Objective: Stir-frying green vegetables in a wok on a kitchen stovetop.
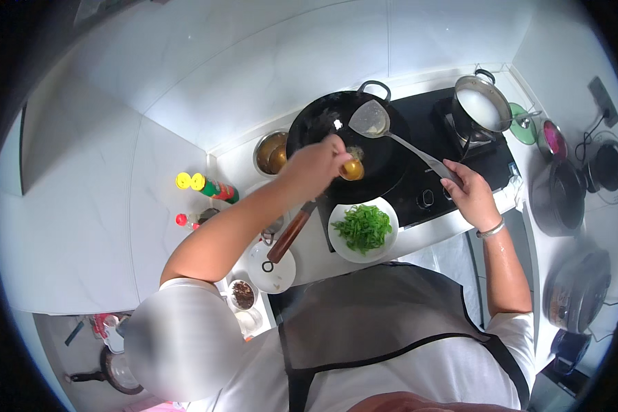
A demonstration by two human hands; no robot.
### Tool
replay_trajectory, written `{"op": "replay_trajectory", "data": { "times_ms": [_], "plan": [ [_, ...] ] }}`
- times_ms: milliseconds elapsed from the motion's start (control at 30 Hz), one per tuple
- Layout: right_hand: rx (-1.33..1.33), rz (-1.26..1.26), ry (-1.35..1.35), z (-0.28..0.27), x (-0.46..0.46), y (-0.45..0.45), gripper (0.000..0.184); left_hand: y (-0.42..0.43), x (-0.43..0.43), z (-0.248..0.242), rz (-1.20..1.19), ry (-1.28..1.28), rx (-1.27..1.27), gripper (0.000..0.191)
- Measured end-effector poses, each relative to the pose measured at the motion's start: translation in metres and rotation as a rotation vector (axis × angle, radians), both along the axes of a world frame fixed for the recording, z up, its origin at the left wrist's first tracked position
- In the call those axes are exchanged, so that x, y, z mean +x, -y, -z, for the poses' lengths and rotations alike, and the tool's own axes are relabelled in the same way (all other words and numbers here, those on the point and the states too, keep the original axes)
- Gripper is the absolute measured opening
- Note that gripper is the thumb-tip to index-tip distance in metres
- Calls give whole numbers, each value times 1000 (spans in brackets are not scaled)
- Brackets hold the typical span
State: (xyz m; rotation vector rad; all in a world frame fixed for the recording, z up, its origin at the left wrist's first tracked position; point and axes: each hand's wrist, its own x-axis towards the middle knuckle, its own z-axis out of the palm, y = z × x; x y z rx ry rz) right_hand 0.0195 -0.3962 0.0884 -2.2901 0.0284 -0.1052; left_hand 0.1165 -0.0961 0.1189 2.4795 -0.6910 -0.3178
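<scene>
My left hand (332,154), slightly blurred, reaches over a black wok (314,121) and grips a small golden spoon or cup (353,169) above its near side. A small pale patch (356,152) shows in the wok just beyond it. My right hand (467,193) is closed around the handle of a metal wok spatula (373,119). The spatula's broad blade hangs over the wok's right part, with a little residue on it. The wok's wooden handle (291,237) points toward me. Beside the handle, a white plate (340,246) holds cut green vegetables (363,228).
A pot of whitish liquid (480,109) stands on the right burner of the black cooktop (417,110). Left of the wok are a metal bowl (265,154), a yellow-capped bottle (219,189) and a red-capped bottle (188,221). A rice cooker (579,291) sits at right.
</scene>
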Motion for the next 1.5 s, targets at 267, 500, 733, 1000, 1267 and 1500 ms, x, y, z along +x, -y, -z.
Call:
{"op": "replay_trajectory", "data": {
  "times_ms": [267, 500, 733, 1000, 1267, 1500],
  "plan": [
    [58, 59, 76, 17, -13, 9, 36, 38, 6, 10, 407, 295, 269, 21],
    [20, 51, 120, 29, -13, 8, 35, 19, 18, 7, 453, 424, 509, 16],
    [-22, 32, 192, 32, -7, 5, 34, 8, -15, -21, 565, 484, 545, 13],
    [107, 9, 72, 49, -2, -2, 35, 4, -49, -12, 663, 533, 683, 13],
    [205, 13, 19, 64, -6, -6, 35, 13, -54, -4, 652, 595, 738, 13],
    [308, -1, -140, 92, -8, -15, 38, 10, -52, 16, 456, 487, 382, 11]
  ]
}}
